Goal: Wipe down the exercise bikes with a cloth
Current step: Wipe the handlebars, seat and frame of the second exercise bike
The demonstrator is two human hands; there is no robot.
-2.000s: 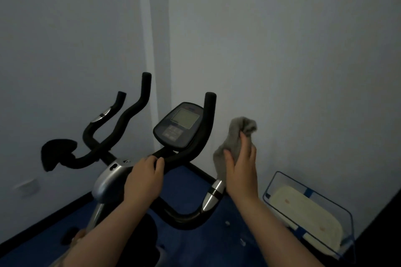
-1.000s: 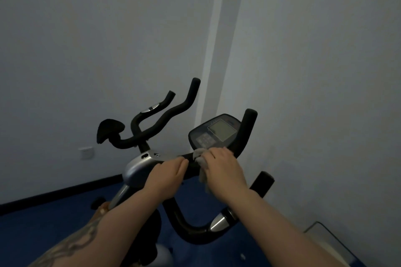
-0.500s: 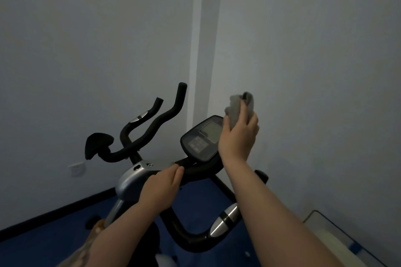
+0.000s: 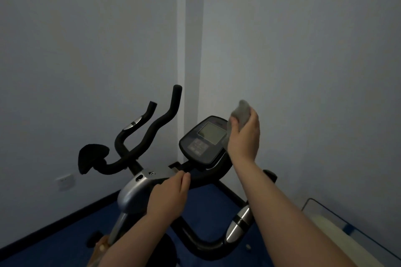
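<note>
An exercise bike (image 4: 134, 193) with black handlebars (image 4: 152, 132) and a grey console (image 4: 204, 141) stands in the room's corner. My right hand (image 4: 244, 136) grips a grey cloth (image 4: 242, 111) wrapped around the upright right handlebar, just right of the console; the bar's top is hidden under the cloth. My left hand (image 4: 169, 198) grips the horizontal handlebar bar below the console, beside the silver housing.
White walls meet close behind the bike. A wall socket (image 4: 65, 181) sits low on the left wall. Blue floor (image 4: 65, 240) lies below. A clear box with blue edges (image 4: 338, 225) holding something pale stands at the lower right.
My right hand with the cloth went from the bar below the console up the right handlebar, and now sits near its top. My left hand stays on the bar.
</note>
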